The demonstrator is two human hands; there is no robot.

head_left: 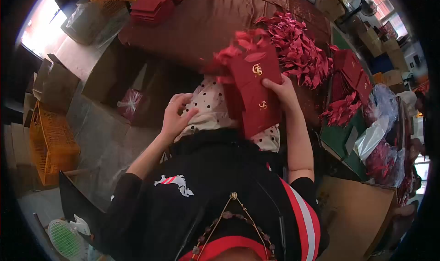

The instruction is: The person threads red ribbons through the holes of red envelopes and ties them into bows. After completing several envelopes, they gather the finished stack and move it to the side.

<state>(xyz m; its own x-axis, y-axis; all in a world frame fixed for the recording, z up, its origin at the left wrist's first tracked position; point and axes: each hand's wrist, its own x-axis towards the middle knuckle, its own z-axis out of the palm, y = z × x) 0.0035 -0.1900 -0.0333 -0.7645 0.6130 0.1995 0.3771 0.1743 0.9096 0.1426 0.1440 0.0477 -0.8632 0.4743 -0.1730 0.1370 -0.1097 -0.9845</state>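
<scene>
Envelopes point(254, 89), red with gold crests, are standing stacked in your right hand point(282, 92), which is gripping their edge above your lap, likely keeping the faces readable; your left hand point(176, 116) is resting loosely curled, holding nothing, on the polka-dot cloth point(207, 101).

The envelopes point(254, 91) are matt dark-red paper stamped with a shiny gold foil emblem, like the paper scraps point(298, 50) heaped nearby. The brown cloth point(206, 13) has a smooth satin sheen; the crate point(50, 142) is orange plastic.
</scene>
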